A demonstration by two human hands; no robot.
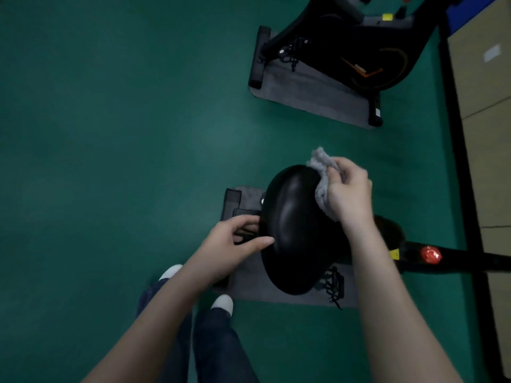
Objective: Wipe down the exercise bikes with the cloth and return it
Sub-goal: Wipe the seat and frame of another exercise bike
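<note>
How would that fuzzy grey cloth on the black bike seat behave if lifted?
Probably floppy: the fuzzy grey cloth bunches and folds where the right hand grips it against the glossy black bike saddle. Likely light, since that one hand holds the whole bundle. Its nubby pile suggests it would not slip easily.

Far bike (367, 51), top beyond the upper edge; cloth (320, 161) mostly under right hand (349, 194).

Two bikes (359, 45) (296, 230); two mats (309, 92) (249, 288); one cloth (322, 172)
</note>
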